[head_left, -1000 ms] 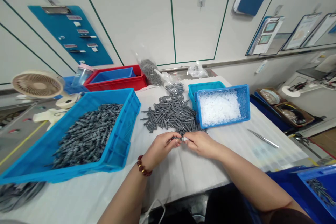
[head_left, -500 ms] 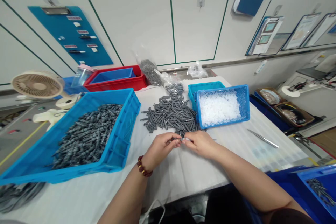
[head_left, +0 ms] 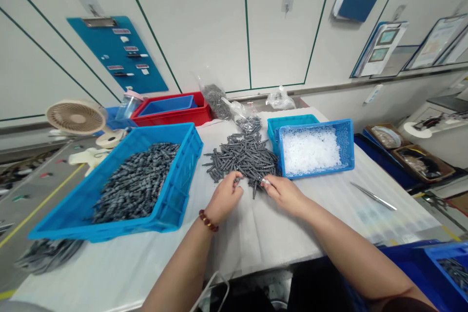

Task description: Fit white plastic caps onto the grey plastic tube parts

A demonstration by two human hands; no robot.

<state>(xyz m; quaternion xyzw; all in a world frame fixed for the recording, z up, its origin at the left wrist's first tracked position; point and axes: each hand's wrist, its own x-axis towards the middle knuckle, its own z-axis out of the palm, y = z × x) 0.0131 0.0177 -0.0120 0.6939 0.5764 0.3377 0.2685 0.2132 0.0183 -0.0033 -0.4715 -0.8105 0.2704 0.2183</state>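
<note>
My left hand [head_left: 225, 196] is closed at the near edge of a heap of slim grey rod-shaped parts [head_left: 244, 153], with a grey part [head_left: 237, 180] partly showing between thumb and fingers. To its right, my right hand [head_left: 287, 194] pinches a small white piece [head_left: 265, 182] at the heap's front right edge. The hands are apart, with one grey rod [head_left: 254, 190] lying between them. Just beyond my right hand, a tilted blue bin [head_left: 347, 151] holds many small translucent white pieces [head_left: 310, 150].
A large blue crate [head_left: 185, 175] of grey parts stands at left. Tweezers [head_left: 373, 196] lie at right on the white-covered table [head_left: 252, 243]. Behind are a red bin [head_left: 175, 118], bagged parts [head_left: 215, 100] and a teal bin [head_left: 292, 119]. A fan [head_left: 76, 117] stands far left.
My hands were together at the front of the heap; now they have separated, left hand to the left and right hand to the right. The view has shifted slightly left.
</note>
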